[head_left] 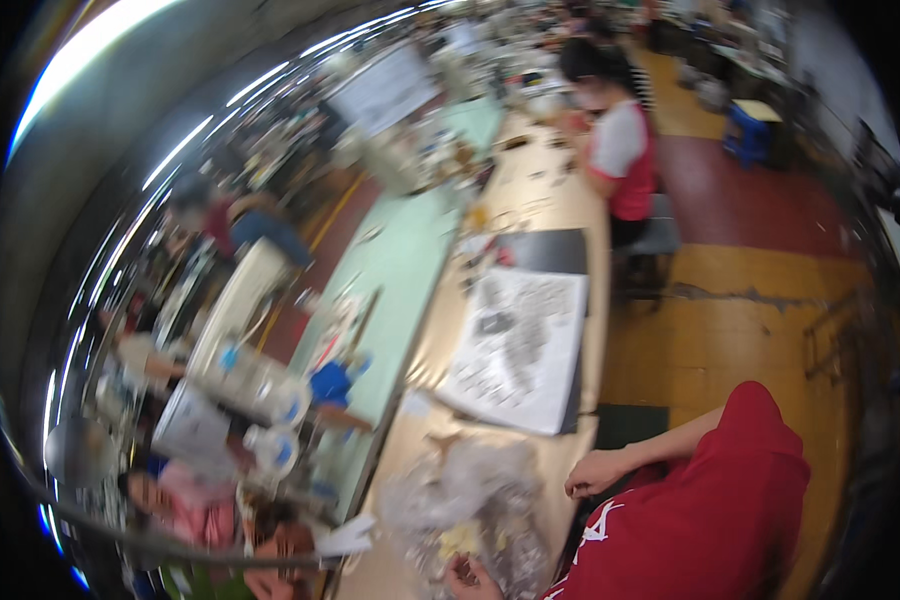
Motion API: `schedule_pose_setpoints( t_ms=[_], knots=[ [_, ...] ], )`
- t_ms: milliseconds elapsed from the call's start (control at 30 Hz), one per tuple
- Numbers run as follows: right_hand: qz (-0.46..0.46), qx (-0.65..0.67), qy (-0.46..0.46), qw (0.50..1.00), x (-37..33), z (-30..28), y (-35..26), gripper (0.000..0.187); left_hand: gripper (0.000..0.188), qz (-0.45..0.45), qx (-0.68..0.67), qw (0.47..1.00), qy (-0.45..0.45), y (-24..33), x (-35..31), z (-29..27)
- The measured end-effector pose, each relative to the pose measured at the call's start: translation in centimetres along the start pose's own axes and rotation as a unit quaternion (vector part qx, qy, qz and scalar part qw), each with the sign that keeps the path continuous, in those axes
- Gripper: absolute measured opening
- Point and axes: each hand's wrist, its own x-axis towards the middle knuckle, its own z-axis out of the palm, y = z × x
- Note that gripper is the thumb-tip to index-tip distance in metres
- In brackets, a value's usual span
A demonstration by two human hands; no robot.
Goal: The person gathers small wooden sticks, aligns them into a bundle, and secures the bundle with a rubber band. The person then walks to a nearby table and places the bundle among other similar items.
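Observation:
My left hand point(472, 578) is at the lower edge with its fingers curled, and small dark pieces seem to lie in it. It is beside a crumpled clear plastic bag point(470, 480) on the tan tabletop, which has something pale yellow point(460, 541) in it. My right hand point(598, 473) is by the table's near edge, its fingers bent inward; whatever they may hold is hidden. Beyond the bag lies a white sheet point(520, 350) with many small dark pieces or marks spread over it, too blurred to tell, on top of a dark board point(545, 250).
A co-worker in a red and white shirt point(625, 150) sits farther along the table. Left of it runs a pale green bench point(370, 290) with a blue object point(330, 383) and white machines point(240, 300). More people are at the left. A blue stool point(752, 132) stands on the floor.

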Motion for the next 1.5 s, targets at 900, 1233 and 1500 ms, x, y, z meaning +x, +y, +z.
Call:
schedule_pose_setpoints(
  t_ms=[900, 1233, 1500],
  knots=[
    [0.245, 0.075, 0.351, 0.901, -54.7, -8.5, 32.6, 0.042, 0.04, 0.48, 0.112, 0.693, -0.526, 40.1, -24.6, 64.0],
    [0.444, 0.065, -0.005, 0.894, -66.8, -7.9, 32.3, 0.044, 0.045, 0.128, 0.079, 0.915, -0.374, 31.5, -35.6, 55.4],
    [0.275, -0.009, 0.034, 0.961, -52.5, -12.3, 31.2, 0.044, 0.046, -0.028, 0.186, 0.934, -0.304, 22.1, -39.3, 44.5]
  ],
)
